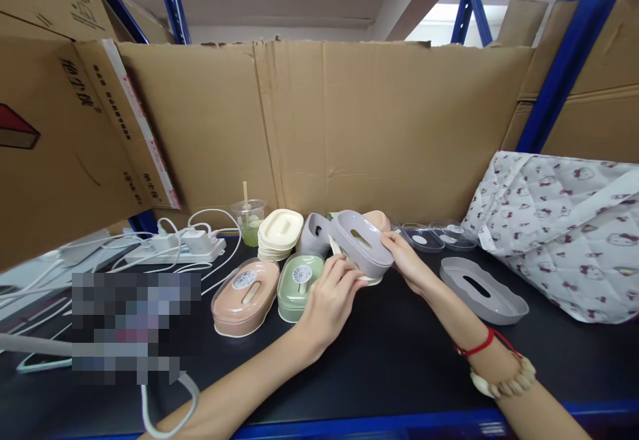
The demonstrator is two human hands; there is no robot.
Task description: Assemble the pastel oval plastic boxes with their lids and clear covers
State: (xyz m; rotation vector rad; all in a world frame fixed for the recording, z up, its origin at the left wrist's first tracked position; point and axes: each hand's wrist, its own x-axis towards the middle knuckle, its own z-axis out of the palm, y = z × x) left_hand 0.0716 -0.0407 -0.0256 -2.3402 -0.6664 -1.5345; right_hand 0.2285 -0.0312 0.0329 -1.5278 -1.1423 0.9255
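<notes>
Closest to the camera, on the dark surface [389, 360], the two forearms come in from below and meet at one thing: a grey oval lid [360, 239] with a long slot in its top. This lid is held up just above the surface, tilted, with its long axis running from upper left to lower right, so one end points to each hand. The left hand [327, 300] is curled at the lower left end, its fingers closed against the rim; under this end a cream-coloured part shows, maybe the base of the same box, but the view there is too crowded to be sure. The right hand [408, 261] grips the right end from the side, thumb on top. Both hands are equally near, each already touching. Just left of the left hand stand a green box [299, 285] and a pink box [244, 297], side by side. To the right of the right wrist, a little apart, lies another grey lid [483, 290], flat on the surface. Behind the held lid are a stack of cream lids [279, 232] and a plastic cup [249, 221], and then the cardboard wall [349, 127].
</notes>
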